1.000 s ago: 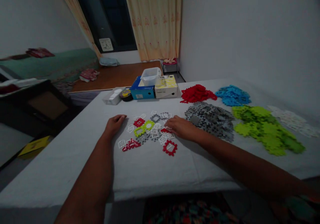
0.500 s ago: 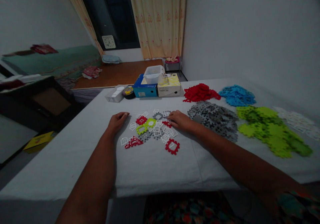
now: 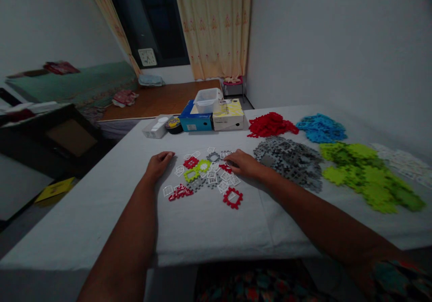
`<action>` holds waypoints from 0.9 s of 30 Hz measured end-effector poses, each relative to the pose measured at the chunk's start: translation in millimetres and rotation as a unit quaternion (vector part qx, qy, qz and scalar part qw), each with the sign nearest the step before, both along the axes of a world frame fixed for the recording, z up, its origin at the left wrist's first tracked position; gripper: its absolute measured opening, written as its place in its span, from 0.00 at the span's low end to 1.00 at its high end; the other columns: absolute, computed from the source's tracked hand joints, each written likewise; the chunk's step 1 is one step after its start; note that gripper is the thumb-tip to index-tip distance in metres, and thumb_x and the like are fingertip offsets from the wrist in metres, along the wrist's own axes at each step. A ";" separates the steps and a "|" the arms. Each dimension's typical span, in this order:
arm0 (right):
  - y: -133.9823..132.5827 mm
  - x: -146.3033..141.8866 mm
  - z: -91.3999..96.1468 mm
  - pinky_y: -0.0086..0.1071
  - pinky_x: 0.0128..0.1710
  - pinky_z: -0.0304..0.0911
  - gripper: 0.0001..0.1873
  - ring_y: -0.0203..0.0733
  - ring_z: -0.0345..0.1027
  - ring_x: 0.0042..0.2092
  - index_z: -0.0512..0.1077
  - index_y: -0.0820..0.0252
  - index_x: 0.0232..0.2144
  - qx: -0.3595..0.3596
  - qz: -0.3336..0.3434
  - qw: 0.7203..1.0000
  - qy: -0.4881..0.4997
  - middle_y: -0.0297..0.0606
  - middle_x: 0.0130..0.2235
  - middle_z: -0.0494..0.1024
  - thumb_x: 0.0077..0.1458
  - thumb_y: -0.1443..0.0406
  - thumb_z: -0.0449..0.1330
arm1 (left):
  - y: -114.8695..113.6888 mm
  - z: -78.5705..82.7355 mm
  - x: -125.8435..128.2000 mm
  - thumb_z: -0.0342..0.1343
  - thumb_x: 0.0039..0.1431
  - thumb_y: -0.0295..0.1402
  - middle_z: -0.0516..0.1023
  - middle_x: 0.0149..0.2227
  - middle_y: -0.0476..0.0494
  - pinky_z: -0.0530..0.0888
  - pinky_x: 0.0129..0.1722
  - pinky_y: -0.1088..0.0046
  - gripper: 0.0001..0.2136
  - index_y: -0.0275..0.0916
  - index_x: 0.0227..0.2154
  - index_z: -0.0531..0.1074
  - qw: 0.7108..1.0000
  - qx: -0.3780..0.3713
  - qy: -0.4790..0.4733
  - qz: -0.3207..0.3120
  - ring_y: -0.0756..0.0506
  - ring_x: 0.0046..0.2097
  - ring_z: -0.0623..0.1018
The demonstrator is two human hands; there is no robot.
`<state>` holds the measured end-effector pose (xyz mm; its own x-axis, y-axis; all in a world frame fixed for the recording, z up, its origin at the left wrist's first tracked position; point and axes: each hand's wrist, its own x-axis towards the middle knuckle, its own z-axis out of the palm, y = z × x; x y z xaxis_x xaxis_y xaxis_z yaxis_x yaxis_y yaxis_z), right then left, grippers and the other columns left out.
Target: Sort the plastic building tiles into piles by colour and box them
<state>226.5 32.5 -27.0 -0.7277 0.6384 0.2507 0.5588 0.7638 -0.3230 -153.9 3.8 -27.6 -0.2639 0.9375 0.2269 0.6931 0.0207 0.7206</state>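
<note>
My left hand (image 3: 158, 164) rests palm down on the white table (image 3: 101, 203), fingers loosely curled, just left of a scatter of small interlocking frame pieces (image 3: 205, 173) in red, lime, grey and white. My right hand (image 3: 243, 163) lies over the right side of that scatter, its fingertips on the pieces; what lies under them is hidden. A single red frame piece (image 3: 232, 197) sits nearest me. Another red piece (image 3: 180, 192) lies at the scatter's left.
Sorted heaps lie to the right: red (image 3: 271, 124), blue (image 3: 320, 128), grey (image 3: 290, 160), lime (image 3: 367, 176) and white (image 3: 401, 160). At the far edge stand a blue box (image 3: 195, 121), a yellow box (image 3: 228, 113), a clear tub (image 3: 206, 99) and a white container (image 3: 155, 128).
My right hand has slid a little up and left over the scattered pieces. The view shifted slightly. My left hand has stayed in place.
</note>
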 end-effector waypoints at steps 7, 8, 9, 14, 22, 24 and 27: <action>-8.6 9.6 15.1 0.38 0.51 0.58 0.14 0.46 0.64 0.50 0.77 0.58 0.47 0.035 -0.011 0.997 0.061 0.43 0.51 0.76 0.59 0.68 0.58 | 1.3 -2.8 -2.8 0.54 0.50 0.55 0.84 0.42 0.39 0.74 0.50 0.64 0.27 0.36 0.38 0.81 1.000 0.001 0.004 0.000 0.37 0.46 0.79; -10.7 13.4 17.2 0.37 0.50 0.59 0.12 0.45 0.65 0.49 0.78 0.57 0.45 0.012 0.000 0.998 0.059 0.42 0.49 0.77 0.59 0.66 0.59 | 1.5 -3.4 -3.3 0.54 0.50 0.55 0.84 0.42 0.39 0.74 0.50 0.64 0.27 0.36 0.38 0.81 1.000 0.000 0.006 0.000 0.37 0.46 0.79; -12.9 17.5 18.3 0.35 0.47 0.60 0.10 0.44 0.67 0.47 0.78 0.57 0.43 -0.024 0.015 0.998 0.049 0.41 0.47 0.78 0.59 0.64 0.61 | 1.7 -3.9 -3.8 0.54 0.50 0.55 0.84 0.42 0.39 0.74 0.50 0.64 0.27 0.36 0.38 0.81 1.000 -0.002 0.008 0.001 0.37 0.46 0.79; -23.2 33.2 12.4 0.31 0.42 0.61 0.18 0.43 0.71 0.44 0.77 0.57 0.45 -0.123 0.074 0.990 -0.005 0.39 0.45 0.79 0.51 0.61 0.68 | 1.5 -4.9 -4.1 0.54 0.51 0.53 0.84 0.42 0.40 0.74 0.50 0.64 0.25 0.37 0.39 0.81 1.000 -0.001 0.018 0.006 0.38 0.46 0.80; -22.7 24.1 13.7 0.33 0.48 0.60 0.15 0.45 0.70 0.48 0.76 0.61 0.46 -0.039 0.003 0.999 0.009 0.43 0.46 0.79 0.62 0.65 0.53 | 1.9 -3.8 -4.5 0.54 0.50 0.52 0.84 0.41 0.40 0.75 0.49 0.65 0.24 0.37 0.38 0.81 1.000 -0.001 0.021 0.001 0.37 0.46 0.80; -22.5 18.5 16.0 0.33 0.51 0.60 0.20 0.44 0.69 0.51 0.70 0.60 0.55 -0.034 -0.073 0.996 0.028 0.44 0.53 0.76 0.62 0.67 0.51 | 2.2 -4.0 -5.8 0.53 0.50 0.52 0.84 0.42 0.40 0.74 0.49 0.65 0.25 0.37 0.39 0.81 1.000 -0.005 0.031 -0.003 0.37 0.47 0.80; -25.2 11.0 21.3 0.35 0.48 0.62 0.22 0.47 0.71 0.50 0.68 0.58 0.57 -0.040 -0.180 0.982 -0.034 0.46 0.54 0.75 0.62 0.66 0.50 | 2.8 -3.8 -8.3 0.52 0.51 0.53 0.84 0.43 0.40 0.74 0.50 0.64 0.25 0.38 0.40 0.80 0.999 -0.009 0.044 -0.004 0.37 0.48 0.79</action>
